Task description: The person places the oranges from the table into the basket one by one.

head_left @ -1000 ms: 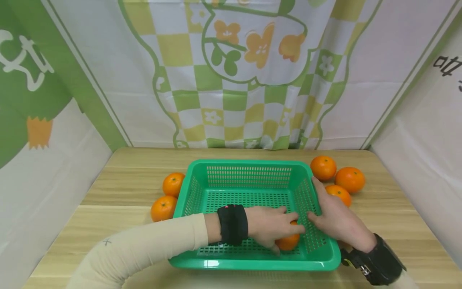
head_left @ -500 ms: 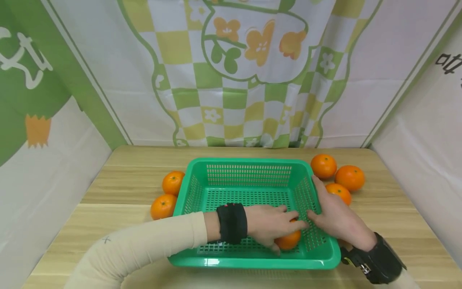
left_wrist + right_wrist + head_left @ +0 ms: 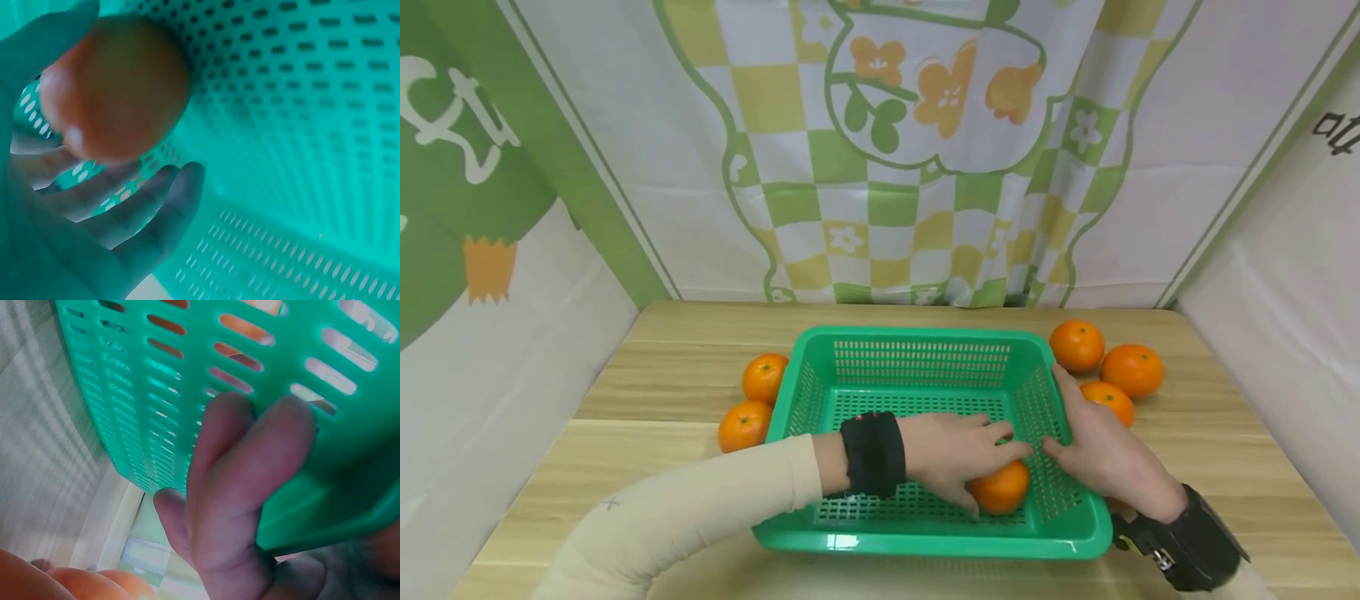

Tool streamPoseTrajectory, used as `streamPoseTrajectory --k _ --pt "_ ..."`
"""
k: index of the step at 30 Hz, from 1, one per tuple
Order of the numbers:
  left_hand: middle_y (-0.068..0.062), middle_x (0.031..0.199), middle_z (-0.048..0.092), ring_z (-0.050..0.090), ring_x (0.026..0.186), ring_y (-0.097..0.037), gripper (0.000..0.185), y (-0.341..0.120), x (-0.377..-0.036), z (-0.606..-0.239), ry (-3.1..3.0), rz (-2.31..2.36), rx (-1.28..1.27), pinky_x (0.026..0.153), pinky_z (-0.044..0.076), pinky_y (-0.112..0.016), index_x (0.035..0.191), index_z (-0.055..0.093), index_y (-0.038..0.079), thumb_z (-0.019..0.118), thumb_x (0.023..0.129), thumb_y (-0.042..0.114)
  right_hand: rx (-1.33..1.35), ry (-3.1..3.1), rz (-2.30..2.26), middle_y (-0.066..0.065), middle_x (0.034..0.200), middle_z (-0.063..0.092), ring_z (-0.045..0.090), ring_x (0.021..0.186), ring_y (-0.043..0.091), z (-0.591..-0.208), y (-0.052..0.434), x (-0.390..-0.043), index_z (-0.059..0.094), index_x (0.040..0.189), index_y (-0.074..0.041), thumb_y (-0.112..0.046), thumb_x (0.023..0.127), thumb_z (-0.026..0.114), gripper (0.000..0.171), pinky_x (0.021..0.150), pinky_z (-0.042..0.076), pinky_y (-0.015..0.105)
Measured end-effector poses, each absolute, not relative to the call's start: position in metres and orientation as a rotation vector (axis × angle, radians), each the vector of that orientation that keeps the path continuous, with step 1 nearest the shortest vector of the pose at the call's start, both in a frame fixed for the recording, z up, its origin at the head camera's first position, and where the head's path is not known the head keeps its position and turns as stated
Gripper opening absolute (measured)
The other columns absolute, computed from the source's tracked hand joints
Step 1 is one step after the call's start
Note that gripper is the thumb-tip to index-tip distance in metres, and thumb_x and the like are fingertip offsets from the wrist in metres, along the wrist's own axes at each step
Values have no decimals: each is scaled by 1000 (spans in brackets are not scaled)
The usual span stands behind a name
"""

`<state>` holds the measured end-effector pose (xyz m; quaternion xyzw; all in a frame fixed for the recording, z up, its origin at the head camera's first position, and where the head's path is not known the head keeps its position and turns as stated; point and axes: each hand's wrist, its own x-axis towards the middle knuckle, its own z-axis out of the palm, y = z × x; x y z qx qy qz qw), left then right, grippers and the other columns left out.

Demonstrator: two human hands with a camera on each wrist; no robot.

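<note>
In the head view an orange [image 3: 1002, 487] sits inside the green plastic basket [image 3: 925, 546], in its near right part. My left hand [image 3: 951, 454] is over it, thumb on the near side and fingers across the far side. Seen from the left wrist, the fingers [image 3: 172, 212] are spread and fairly straight, some apart from the orange [image 3: 119, 94], with the thumb along its edge. My right hand [image 3: 1105, 450] grips the basket's right rim, thumb inside. Its other fingers [image 3: 250, 469] press the outer wall in the right wrist view.
Several more oranges lie on the wooden table [image 3: 647, 400]: two left of the basket, such as one orange [image 3: 745, 426], and three behind my right hand, such as another orange [image 3: 1132, 371]. A patterned cloth [image 3: 895, 200] hangs behind the table, with cloth walls at both sides.
My left hand has drawn back slightly to the left and away from me, so more of the orange shows. The right hand stays on the basket rim. The view shifts slightly.
</note>
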<state>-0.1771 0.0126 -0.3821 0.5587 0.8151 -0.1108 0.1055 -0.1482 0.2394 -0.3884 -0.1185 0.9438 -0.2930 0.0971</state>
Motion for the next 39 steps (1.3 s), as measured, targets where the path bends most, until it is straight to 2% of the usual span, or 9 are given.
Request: streamPoseTrajectory --k 4,9,11,15,22,26,29,36,39 --pt "0 154 50 57 133 -20 97 1 -183 -371 2443 -244 1618 105 55 -24 165 28 21 77 89 58 -338 2784 -879 27 102 72 68 60 12 -390 240 -147 -2 166 3 -6 94 70 103 51 58 22" --pt "-3 156 50 56 137 -23 97 -25 -191 -349 2536 -115 1519 114 52 -32 166 28 19 79 90 52 -341 2774 -910 29 104 72 69 62 13 -390 240 -147 -3 167 0 -6 94 70 103 51 58 23" --pt "-4 157 50 54 141 -25 97 -37 -194 -340 2571 -51 1462 120 48 -37 166 28 19 79 90 51 -336 2764 -923 32 109 70 70 63 14 -389 239 -148 -4 167 -1 -6 94 70 104 51 59 23" --pt "-6 162 45 47 149 -27 95 -59 -199 -323 2618 59 1344 123 45 -40 166 28 19 77 92 52 -324 2756 -919 38 116 67 71 66 15 -389 239 -148 -6 167 -2 -7 95 70 105 52 59 24" --pt "-9 165 42 49 147 -25 91 -87 -203 -303 2678 264 1252 112 54 -39 165 30 17 77 94 48 -325 2773 -880 36 111 69 70 65 14 -390 239 -147 -5 167 1 -9 95 70 105 53 59 23" --pt "-12 155 50 54 137 -27 87 -102 -206 -298 2700 350 1301 112 53 -41 162 36 11 79 93 43 -317 2756 -898 32 106 70 69 62 14 -391 239 -147 -7 167 0 -9 95 70 105 51 59 23" --pt "-14 153 51 52 138 -31 84 -114 -207 -295 2725 395 1287 117 49 -44 161 38 9 80 94 39 -323 2748 -908 33 107 70 69 63 14 -393 239 -147 -7 167 0 -9 96 69 105 52 59 24" --pt "-12 151 53 54 136 -30 74 -142 -210 -291 2835 416 1195 114 51 -45 158 44 10 76 96 38 -322 2756 -917 39 115 68 73 73 19 -392 240 -150 -8 167 -2 -6 95 70 106 57 63 30" --pt "-12 149 54 55 134 -31 72 -152 -211 -293 2860 410 1154 112 52 -47 157 45 10 75 97 38 -302 2738 -938 39 113 68 73 70 19 -392 240 -150 -9 167 -4 -5 95 68 106 56 63 30"
